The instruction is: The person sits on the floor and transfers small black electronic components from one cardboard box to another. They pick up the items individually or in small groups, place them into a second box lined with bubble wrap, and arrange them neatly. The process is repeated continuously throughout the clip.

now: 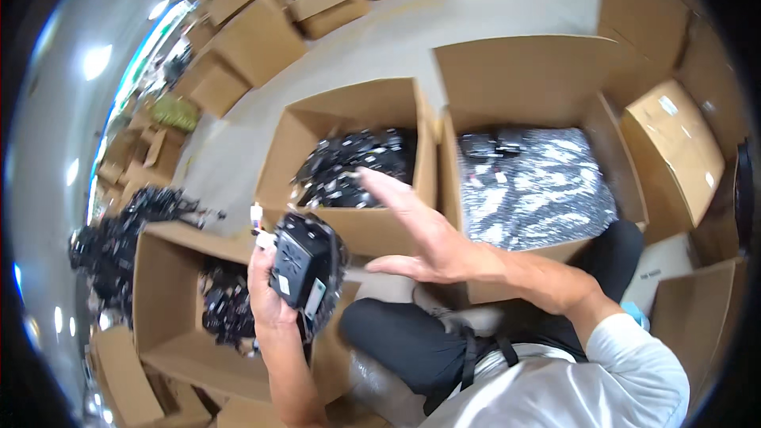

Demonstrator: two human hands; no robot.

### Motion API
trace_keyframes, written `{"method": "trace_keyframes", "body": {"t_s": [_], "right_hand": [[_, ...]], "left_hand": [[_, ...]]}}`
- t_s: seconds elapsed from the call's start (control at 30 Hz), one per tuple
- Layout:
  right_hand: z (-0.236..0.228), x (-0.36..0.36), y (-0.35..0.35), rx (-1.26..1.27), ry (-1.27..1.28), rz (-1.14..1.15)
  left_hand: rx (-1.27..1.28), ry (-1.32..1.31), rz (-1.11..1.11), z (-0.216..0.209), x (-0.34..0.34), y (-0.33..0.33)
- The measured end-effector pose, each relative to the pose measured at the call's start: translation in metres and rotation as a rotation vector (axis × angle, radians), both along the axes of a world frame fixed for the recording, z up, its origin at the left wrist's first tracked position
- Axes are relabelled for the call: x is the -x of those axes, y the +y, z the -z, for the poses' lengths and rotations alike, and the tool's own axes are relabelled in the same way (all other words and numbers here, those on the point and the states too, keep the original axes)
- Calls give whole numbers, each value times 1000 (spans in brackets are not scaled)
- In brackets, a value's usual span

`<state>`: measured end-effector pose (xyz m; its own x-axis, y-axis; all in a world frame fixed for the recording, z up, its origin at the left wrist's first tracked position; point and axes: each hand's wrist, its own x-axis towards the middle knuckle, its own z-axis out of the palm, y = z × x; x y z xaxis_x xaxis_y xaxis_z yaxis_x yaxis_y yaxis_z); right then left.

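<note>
Head view: the left hand (272, 299) is clamped on a black unit (295, 266), while the right hand (432, 242), spread wide, is to the unit's right.

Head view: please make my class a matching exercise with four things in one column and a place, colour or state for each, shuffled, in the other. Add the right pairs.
Things:
1. Left hand
2. Right hand
3. Shiny wrapping
4. Sleeve

Matches:
A. Inside a cardboard box
B. White
C. Holding a black device
D. Fingers extended, holding nothing

Pairs: 1-C, 2-D, 3-A, 4-B
</note>
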<state>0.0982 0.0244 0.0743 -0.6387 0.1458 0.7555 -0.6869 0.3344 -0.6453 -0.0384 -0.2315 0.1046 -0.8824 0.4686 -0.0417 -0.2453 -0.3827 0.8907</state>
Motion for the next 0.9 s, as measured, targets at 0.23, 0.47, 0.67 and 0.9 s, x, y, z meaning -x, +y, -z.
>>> {"method": "trace_keyframes", "body": {"t_s": [0.23, 0.47, 0.67, 0.9], "right_hand": [[-19, -27, 106, -380, 200, -85], [-8, -56, 188, 217, -256, -67], [89, -42, 354, 820, -694, 229], [295, -73, 449, 1032, -923, 611]], "left_hand": [[98, -141, 363, 40, -48, 132], [97, -247, 704, 65, -55, 235], [180, -300, 655, 91, -34, 258], [78, -277, 408, 98, -27, 265]]}}
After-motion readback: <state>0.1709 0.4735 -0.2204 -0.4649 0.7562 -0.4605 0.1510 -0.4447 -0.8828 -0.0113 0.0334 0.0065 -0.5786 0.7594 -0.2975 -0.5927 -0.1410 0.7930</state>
